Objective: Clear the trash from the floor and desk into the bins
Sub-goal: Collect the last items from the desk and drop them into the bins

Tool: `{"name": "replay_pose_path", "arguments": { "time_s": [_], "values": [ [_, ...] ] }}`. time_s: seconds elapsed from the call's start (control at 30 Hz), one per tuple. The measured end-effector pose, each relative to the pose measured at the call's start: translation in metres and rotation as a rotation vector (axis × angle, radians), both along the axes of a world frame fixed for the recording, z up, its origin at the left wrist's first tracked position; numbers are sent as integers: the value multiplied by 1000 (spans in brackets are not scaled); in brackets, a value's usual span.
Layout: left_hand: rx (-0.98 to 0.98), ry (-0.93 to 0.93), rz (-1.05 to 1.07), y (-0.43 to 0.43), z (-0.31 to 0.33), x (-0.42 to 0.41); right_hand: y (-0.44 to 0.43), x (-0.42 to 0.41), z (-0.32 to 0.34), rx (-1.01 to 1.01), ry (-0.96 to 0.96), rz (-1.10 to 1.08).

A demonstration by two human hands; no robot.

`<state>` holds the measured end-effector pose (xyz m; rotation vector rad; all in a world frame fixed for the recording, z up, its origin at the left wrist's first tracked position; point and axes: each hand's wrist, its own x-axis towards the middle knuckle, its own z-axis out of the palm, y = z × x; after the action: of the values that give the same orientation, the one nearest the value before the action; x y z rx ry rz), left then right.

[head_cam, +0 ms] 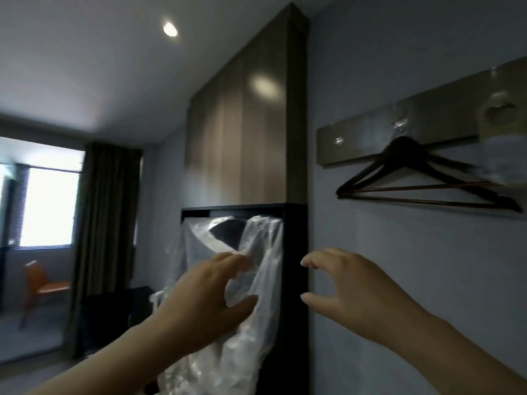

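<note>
Pinching a fold of the clear plastic bag point(256, 352) between thumb and curled fingers of the left hand point(205, 292), raised out in front. Holding the right hand point(350, 289) just beside it, spread and slightly hooked, gripping nothing and apart from the film. Hanging slack and crumpled below the left hand, rising above its fingertips too, in front of the dark cabinet frame point(293, 280) seen between the two hands.

Probably opening the bag out, either as a sack for the trash or as trash itself, judging by the task alone. Bring the right hand across to the free layer opposite the left pinch, catch a single ply, then draw both hands apart to find the mouth. Hold the left pinch firm but light. Expect slipping and clinging from such thin film, so rub stuck layers between fingertips. Steer clear of the cabinet edge to avoid snagging. Cannot tell where the mouth lies. No bin near either hand in view.
</note>
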<state>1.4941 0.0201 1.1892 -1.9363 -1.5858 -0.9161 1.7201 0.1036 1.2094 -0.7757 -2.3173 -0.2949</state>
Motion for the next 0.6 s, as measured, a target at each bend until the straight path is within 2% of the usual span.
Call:
{"name": "replay_pose_path", "arguments": {
  "time_s": [0.33,0.6],
  "values": [
    [-51,-39,287,-86,-27,-181,-20,-209,-34,-67,-65,140],
    [-104,-65,434,-67,-64,-289,32,-332,-67,-111,-129,237]
  ]
}}
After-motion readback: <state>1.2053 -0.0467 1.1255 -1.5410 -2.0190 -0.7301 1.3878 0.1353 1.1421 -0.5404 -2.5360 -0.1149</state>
